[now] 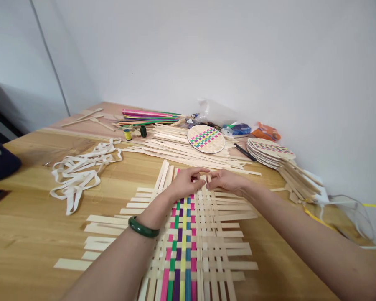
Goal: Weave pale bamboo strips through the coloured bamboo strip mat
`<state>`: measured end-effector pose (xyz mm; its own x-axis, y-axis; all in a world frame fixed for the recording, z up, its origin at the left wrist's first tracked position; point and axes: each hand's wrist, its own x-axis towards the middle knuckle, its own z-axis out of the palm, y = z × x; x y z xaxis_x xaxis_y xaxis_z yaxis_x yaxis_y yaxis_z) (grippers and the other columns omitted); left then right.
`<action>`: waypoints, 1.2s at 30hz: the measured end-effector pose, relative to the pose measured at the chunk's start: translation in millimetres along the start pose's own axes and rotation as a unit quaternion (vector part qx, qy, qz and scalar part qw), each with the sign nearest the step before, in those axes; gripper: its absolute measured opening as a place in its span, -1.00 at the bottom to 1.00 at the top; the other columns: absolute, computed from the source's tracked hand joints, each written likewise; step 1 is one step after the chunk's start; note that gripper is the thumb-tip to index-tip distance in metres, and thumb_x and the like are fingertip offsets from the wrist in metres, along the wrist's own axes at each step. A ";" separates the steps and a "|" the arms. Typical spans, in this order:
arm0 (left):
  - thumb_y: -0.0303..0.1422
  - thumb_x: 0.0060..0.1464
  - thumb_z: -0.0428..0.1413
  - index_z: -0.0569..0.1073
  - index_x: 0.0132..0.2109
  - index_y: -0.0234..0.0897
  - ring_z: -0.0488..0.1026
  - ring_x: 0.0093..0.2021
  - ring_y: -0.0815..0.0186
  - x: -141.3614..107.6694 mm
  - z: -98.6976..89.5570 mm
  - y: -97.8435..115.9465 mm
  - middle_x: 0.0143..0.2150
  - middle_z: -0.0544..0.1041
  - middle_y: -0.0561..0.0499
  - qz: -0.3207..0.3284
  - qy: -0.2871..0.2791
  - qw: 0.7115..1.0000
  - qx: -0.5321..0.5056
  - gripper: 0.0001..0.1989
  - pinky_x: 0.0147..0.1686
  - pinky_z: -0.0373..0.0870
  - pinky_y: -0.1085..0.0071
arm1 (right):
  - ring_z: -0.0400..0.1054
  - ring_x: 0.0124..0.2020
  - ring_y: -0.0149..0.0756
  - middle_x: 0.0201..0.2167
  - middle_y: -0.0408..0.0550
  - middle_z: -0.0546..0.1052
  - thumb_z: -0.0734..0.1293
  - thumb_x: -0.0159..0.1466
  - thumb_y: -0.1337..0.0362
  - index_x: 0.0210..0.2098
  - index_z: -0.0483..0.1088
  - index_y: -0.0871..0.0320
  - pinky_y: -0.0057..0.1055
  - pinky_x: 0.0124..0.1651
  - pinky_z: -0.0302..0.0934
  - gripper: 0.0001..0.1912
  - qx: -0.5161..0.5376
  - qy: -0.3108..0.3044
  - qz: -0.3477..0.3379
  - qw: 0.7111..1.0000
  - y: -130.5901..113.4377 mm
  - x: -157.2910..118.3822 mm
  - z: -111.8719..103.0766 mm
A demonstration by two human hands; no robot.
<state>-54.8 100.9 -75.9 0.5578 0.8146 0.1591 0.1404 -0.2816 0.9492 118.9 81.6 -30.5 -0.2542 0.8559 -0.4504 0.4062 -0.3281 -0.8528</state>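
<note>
A woven mat of flat, pale wooden strips (207, 242) lies on the table in front of me. Pink, green, purple, yellow and blue strips (183, 251) run lengthwise through its middle, and the ends of the cross strips stick out unevenly on both sides. At the mat's far end, my left hand (189, 182) curls its fingers round a pale strip, with a dark green bangle (143, 227) on that wrist. Close beside it, my right hand (225, 182) pinches the far ends of the pale strips between thumb and fingers. The fingertips partly hide what they grip.
White ribbon (78, 167) lies tangled at left. Behind are loose pale strips (172, 144), coloured strips (150, 117), yellow thread (127, 134) and a round woven piece (206, 139). A stack of round pieces (268, 152), a black marker (245, 152) and cables (354, 217) are at right.
</note>
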 end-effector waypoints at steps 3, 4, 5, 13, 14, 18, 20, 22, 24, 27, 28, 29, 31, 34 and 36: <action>-0.42 0.01 0.11 0.47 0.09 -0.39 0.27 -0.48 0.43 -0.1 -0.4 -2.8 -0.52 0.35 0.15 0.020 0.021 1.000 -0.003 -0.54 -0.41 0.22 0.50 | -0.03 -0.57 -0.51 -0.69 -0.37 0.14 0.39 -0.16 0.33 -0.63 0.17 0.11 -0.44 -0.46 -0.13 -0.75 0.014 0.023 -0.034 0.999 -0.3 -3.4 4.5; -0.42 0.01 0.12 0.49 0.07 -0.38 0.27 -0.48 0.43 0.0 -0.8 -3.0 -0.52 0.34 0.15 0.026 0.023 0.999 -0.006 -0.57 -0.41 0.22 0.50 | -0.03 -0.57 -0.51 -0.69 -0.37 0.14 0.39 -0.17 0.31 -0.62 0.17 0.11 -0.44 -0.45 -0.13 -0.74 0.018 0.031 -0.044 0.998 -0.6 -4.4 5.7; -0.42 0.01 0.12 0.51 0.03 -0.36 0.26 -0.48 0.43 0.2 -1.3 -3.1 -0.52 0.34 0.15 0.029 0.022 0.999 -0.009 -0.60 -0.42 0.21 0.51 | -0.03 -0.57 -0.51 -0.69 -0.37 0.15 0.39 -0.17 0.30 -0.61 0.19 0.11 -0.44 -0.45 -0.13 -0.75 0.018 0.036 -0.050 0.998 -0.9 -5.3 6.6; -0.36 0.00 0.16 0.54 -0.10 -0.38 0.21 -0.49 0.45 2.4 -8.1 -2.1 -0.52 0.34 0.13 0.012 -0.012 0.997 -0.071 -0.71 -0.43 0.16 0.51 | 0.03 -0.56 -0.51 -0.64 -0.34 0.23 0.39 -0.14 0.27 -0.50 0.26 0.14 -0.46 -0.45 -0.09 -0.75 -0.002 0.038 -0.059 0.998 0.7 -6.6 6.3; -0.35 0.00 0.17 0.54 -0.10 -0.38 0.20 -0.49 0.45 2.2 -8.8 -2.1 -0.52 0.33 0.13 0.011 -0.015 0.997 -0.076 -0.70 -0.43 0.15 0.51 | 0.06 -0.54 -0.50 -0.63 -0.33 0.26 0.39 -0.14 0.27 -0.49 0.27 0.15 -0.47 -0.44 -0.06 -0.75 0.002 0.036 -0.063 0.997 0.8 -6.6 6.5; -0.31 -0.01 0.19 0.55 -0.09 -0.37 0.18 -0.51 0.46 1.1 -9.9 -2.7 -0.56 0.29 0.16 0.006 -0.025 0.997 -0.078 -0.68 -0.46 0.11 0.51 | 0.09 -0.54 -0.50 -0.62 -0.32 0.28 0.39 -0.11 0.26 -0.48 0.26 0.14 -0.48 -0.44 -0.04 -0.76 -0.019 0.028 -0.070 0.997 1.0 -7.2 5.0; -0.29 -0.01 0.19 0.56 -0.10 -0.37 0.18 -0.52 0.46 1.0 -9.5 -3.4 -0.56 0.29 0.16 -0.005 -0.027 0.997 -0.075 -0.68 -0.47 0.11 0.50 | 0.08 -0.56 -0.50 -0.63 -0.33 0.25 0.38 -0.07 0.23 -0.46 0.27 0.14 -0.49 -0.48 -0.07 -0.77 -0.068 0.038 -0.073 0.994 0.7 -10.0 0.5; -0.27 0.00 0.19 0.56 -0.11 -0.37 0.19 -0.52 0.46 1.4 -8.9 -4.2 -0.55 0.32 0.14 -0.018 -0.022 0.997 -0.078 -0.68 -0.47 0.12 0.50 | 0.16 -0.54 -0.46 -0.60 -0.28 0.33 0.38 -0.02 0.21 -0.40 0.33 0.14 -0.48 -0.47 -0.01 -0.78 -0.129 0.062 -0.079 0.987 0.4 -15.9 -6.6; -0.27 -0.01 0.20 0.55 -0.14 -0.37 0.21 -0.52 0.46 2.1 -8.5 -4.6 -0.55 0.34 0.13 -0.024 -0.017 0.996 -0.085 -0.69 -0.47 0.13 0.51 | 0.26 -0.48 -0.40 -0.52 -0.19 0.45 0.37 0.03 0.20 -0.35 0.39 0.16 -0.46 -0.43 0.08 -0.79 -0.194 0.082 -0.086 0.974 0.8 -23.7 -14.0; -0.28 -0.04 0.21 0.53 -0.22 -0.37 0.23 -0.52 0.45 3.0 -7.8 -4.0 -0.55 0.36 0.12 -0.031 -0.023 0.995 -0.090 -0.74 -0.47 0.13 0.51 | 0.27 -0.48 -0.37 -0.52 -0.16 0.47 0.31 0.08 0.20 -0.43 0.42 0.15 -0.43 -0.40 0.11 -0.85 -0.259 0.081 -0.096 0.958 5.1 -33.6 -20.7; -0.28 -0.04 0.21 0.52 -0.25 -0.37 0.24 -0.51 0.45 3.0 -7.4 -3.5 -0.55 0.37 0.11 -0.033 -0.026 0.995 -0.091 -0.76 -0.47 0.14 0.51 | 0.25 -0.50 -0.38 -0.55 -0.17 0.44 0.29 0.08 0.21 -0.45 0.42 0.15 -0.43 -0.41 0.10 -0.86 -0.260 0.075 -0.096 0.958 7.7 -35.2 -21.2; -0.28 -0.05 0.20 0.51 -0.27 -0.37 0.24 -0.51 0.45 2.8 -6.9 -3.0 -0.54 0.38 0.11 -0.036 -0.029 0.995 -0.090 -0.77 -0.46 0.15 0.51 | 0.23 -0.51 -0.38 -0.57 -0.19 0.42 0.28 0.08 0.21 -0.45 0.42 0.15 -0.44 -0.42 0.09 -0.85 -0.252 0.073 -0.097 0.960 10.8 -35.9 -21.1; -0.28 -0.06 0.21 0.48 -0.31 -0.35 0.25 -0.50 0.45 2.2 -5.3 -2.0 -0.53 0.38 0.11 -0.040 -0.026 0.996 -0.077 -0.78 -0.45 0.16 0.51 | 0.24 -0.51 -0.39 -0.56 -0.20 0.42 0.26 0.08 0.22 -0.44 0.41 0.15 -0.44 -0.41 0.10 -0.85 -0.228 0.078 -0.100 0.965 17.7 -34.9 -19.3; -0.28 -0.10 0.20 0.45 -0.36 -0.33 0.26 -0.49 0.44 1.4 -2.7 -1.4 -0.52 0.39 0.11 -0.048 -0.019 0.998 -0.046 -0.80 -0.45 0.16 0.50 | 0.32 -0.43 -0.33 -0.48 -0.15 0.49 0.25 0.11 0.21 -0.43 0.41 0.15 -0.41 -0.33 0.16 -0.84 -0.222 0.101 -0.113 0.963 27.7 -31.6 -15.4; -0.29 -0.12 0.20 0.43 -0.39 -0.33 0.29 -0.47 0.42 1.7 -2.1 -1.5 -0.49 0.42 0.09 -0.052 -0.019 0.998 -0.040 -0.81 -0.43 0.19 0.49 | 0.38 -0.36 -0.28 -0.42 -0.11 0.54 0.24 0.13 0.22 -0.42 0.43 0.14 -0.37 -0.25 0.19 -0.84 -0.249 0.127 -0.129 0.951 33.3 -30.4 -13.2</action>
<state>-55.8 103.8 -76.5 0.5739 0.8174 0.0504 0.1337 -0.1542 0.9790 151.7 50.0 -41.7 -0.2077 0.9720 -0.1102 0.7404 0.0826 -0.6671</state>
